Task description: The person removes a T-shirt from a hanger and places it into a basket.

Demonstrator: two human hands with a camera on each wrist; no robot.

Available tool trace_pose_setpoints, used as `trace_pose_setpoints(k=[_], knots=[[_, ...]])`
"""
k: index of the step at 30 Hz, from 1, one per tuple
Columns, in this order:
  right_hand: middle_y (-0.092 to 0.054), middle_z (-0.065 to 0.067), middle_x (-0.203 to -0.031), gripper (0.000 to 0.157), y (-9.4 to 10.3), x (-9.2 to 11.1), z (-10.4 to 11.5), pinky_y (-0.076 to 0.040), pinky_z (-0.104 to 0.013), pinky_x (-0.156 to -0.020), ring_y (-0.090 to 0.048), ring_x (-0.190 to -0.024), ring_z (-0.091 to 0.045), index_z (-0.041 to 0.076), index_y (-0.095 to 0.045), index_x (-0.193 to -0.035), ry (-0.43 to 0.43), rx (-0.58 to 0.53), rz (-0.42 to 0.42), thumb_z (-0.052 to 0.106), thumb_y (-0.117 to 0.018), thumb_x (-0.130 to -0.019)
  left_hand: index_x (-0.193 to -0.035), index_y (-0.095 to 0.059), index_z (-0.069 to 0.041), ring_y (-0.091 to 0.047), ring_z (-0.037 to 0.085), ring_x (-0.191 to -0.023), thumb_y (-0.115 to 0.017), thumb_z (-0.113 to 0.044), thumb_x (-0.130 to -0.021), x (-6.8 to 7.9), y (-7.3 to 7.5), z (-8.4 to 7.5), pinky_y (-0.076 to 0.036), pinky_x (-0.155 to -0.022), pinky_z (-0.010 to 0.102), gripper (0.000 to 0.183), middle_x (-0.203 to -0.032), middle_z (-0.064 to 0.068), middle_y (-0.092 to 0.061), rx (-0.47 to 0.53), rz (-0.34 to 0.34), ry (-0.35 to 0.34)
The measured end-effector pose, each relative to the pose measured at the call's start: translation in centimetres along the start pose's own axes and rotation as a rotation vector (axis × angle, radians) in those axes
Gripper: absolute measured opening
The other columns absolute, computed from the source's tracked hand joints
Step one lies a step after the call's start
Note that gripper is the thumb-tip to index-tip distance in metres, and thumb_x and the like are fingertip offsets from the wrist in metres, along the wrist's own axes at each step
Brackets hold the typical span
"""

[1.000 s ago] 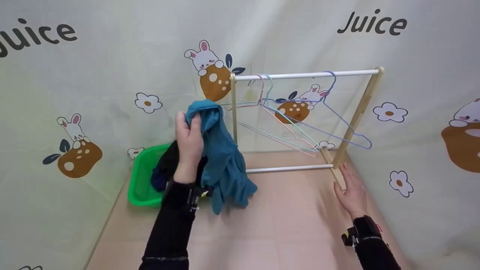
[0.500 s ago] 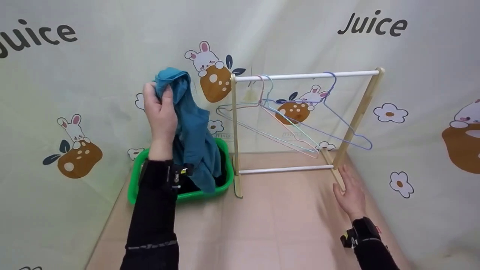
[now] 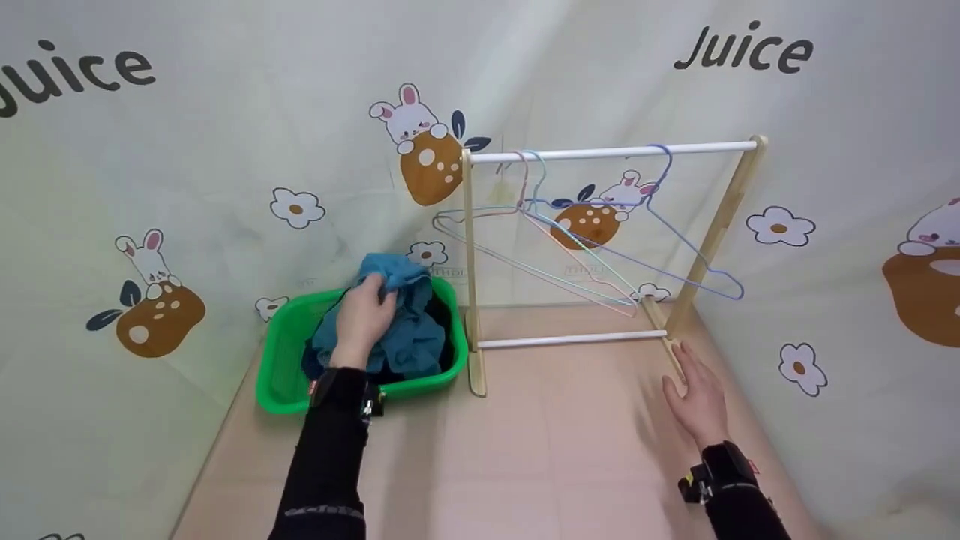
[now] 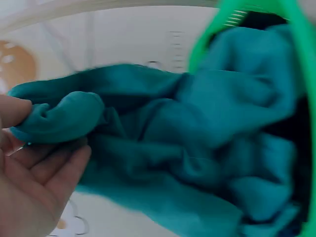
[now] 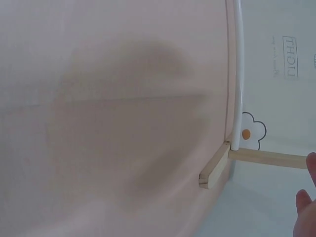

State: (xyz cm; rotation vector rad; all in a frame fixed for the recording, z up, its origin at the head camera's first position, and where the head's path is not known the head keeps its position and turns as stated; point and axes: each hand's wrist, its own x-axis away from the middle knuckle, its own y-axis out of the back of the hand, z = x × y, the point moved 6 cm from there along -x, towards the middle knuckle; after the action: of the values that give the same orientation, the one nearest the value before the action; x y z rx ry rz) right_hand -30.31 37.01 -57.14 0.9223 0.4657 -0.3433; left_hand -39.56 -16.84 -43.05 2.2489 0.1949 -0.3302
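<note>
My left hand (image 3: 364,319) pinches the upper end of a teal garment (image 3: 412,330) between thumb and fingers. The rest of the cloth lies bunched over the green basket (image 3: 279,406). In the left wrist view, the garment (image 4: 148,123) stretches from the hand (image 4: 34,182) down to the basket. My right hand (image 3: 699,401) is beside the right foot (image 3: 670,354) of a small clothes rack, fingers extended and holding nothing. Only parts of that hand's fingers (image 5: 305,212) show in the right wrist view, apart from the rack's foot (image 5: 213,170).
The wooden-sided rack has a white top rod (image 3: 600,153). From it hang a blue hanger (image 3: 661,180) and, further left, pink and light green hangers. Dark clothes lie under the teal garment in the basket. A printed curtain (image 3: 225,150) surrounds the pinkish surface (image 3: 555,450).
My left hand carried the teal garment left and up from beside the rack, then lowered it over the basket. My right hand has barely shifted near the rack's foot.
</note>
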Motion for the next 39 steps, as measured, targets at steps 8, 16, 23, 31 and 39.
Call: trace_pose_setpoints(k=[8,16,23,31,39], knots=[[-0.045,-0.024,-0.147,0.058,-0.7,0.4,-0.1,-0.030,-0.060,-0.105,-0.044,-0.129,-0.045,-0.003,-0.050,-0.141,-0.002,0.016,0.018,0.007,-0.067,-0.086,-0.088,-0.064,-0.007,-0.061,0.039,-0.091,-0.068,-0.006,-0.090,3.7,-5.2,3.3,-0.046,-0.087,0.057,0.004,-0.091,0.016,-0.064,-0.296,0.046,-0.165],[-0.045,-0.024,-0.147,0.058,-1.2,0.7,0.0,-0.032,-0.061,-0.103,-0.046,-0.127,-0.046,-0.003,-0.051,-0.140,0.015,0.021,0.035,0.004,-0.069,-0.086,-0.114,-0.071,-0.008,-0.056,0.045,-0.111,-0.060,-0.005,-0.096,6.2,-8.9,7.1,-0.034,-0.103,0.065,0.021,-0.111,0.021,-0.066,-0.383,0.314,0.023],[-0.045,-0.025,-0.146,0.058,-1.1,0.9,0.0,-0.032,-0.061,-0.103,-0.046,-0.127,-0.046,-0.004,-0.051,-0.139,0.014,0.016,0.030,0.002,-0.069,-0.085,-0.128,-0.065,-0.007,-0.049,0.048,-0.123,-0.049,-0.013,-0.101,6.9,-9.7,8.1,-0.026,-0.108,0.065,0.032,-0.127,0.023,-0.061,-0.334,0.433,0.123],[-0.047,-0.025,-0.145,0.058,-1.4,1.4,0.5,-0.032,-0.061,-0.103,-0.046,-0.127,-0.046,-0.005,-0.051,-0.140,0.026,0.005,0.038,0.001,-0.069,-0.085,-0.133,-0.063,-0.008,-0.040,0.049,-0.132,-0.039,-0.043,-0.105,7.8,-10.5,8.0,-0.019,-0.110,0.068,0.051,-0.135,0.026,-0.055,-0.357,0.465,0.135],[-0.047,-0.025,-0.144,0.058,-1.6,1.1,1.3,-0.032,-0.059,-0.104,-0.047,-0.127,-0.046,-0.004,-0.051,-0.140,0.045,0.001,0.040,0.002,-0.068,-0.085,-0.132,-0.064,-0.008,-0.038,0.047,-0.135,-0.037,-0.050,-0.104,8.5,-10.1,7.2,-0.019,-0.110,0.067,0.057,-0.138,0.024,-0.054,-0.361,0.422,0.100]])
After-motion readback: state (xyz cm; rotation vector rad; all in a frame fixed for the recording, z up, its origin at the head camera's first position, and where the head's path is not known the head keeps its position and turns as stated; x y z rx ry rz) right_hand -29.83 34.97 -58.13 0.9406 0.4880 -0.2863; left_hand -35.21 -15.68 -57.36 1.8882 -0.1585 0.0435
